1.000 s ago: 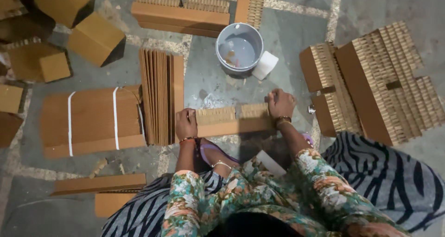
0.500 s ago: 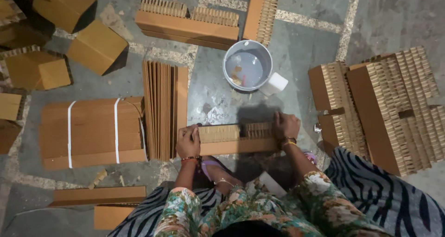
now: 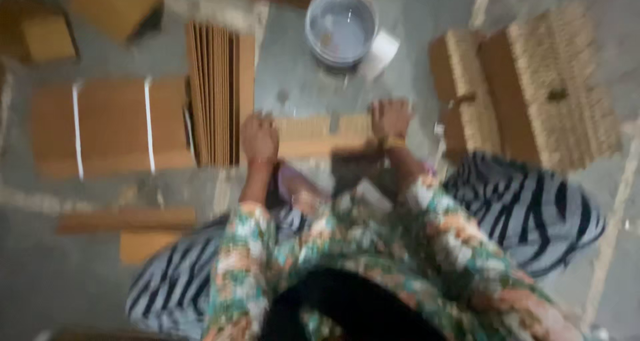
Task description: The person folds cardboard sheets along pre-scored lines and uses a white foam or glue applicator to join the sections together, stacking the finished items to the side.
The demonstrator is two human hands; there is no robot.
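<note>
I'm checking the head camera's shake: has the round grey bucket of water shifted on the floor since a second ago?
Cannot tell: the round grey bucket sits equally near the upright cardboard sheets; the blurred view itself shifted.

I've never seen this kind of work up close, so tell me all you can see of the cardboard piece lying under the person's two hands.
The cardboard piece is a long, narrow tan strip lying flat on the grey floor, crosswise in front of the person. Its far half looks ribbed or comb-like, the near half smoother, though the picture is blurred. The left hand presses on one end, the right hand on the other. A stack of upright cardboard sheets stands by its left end, and a grey bucket sits beyond it.
</note>
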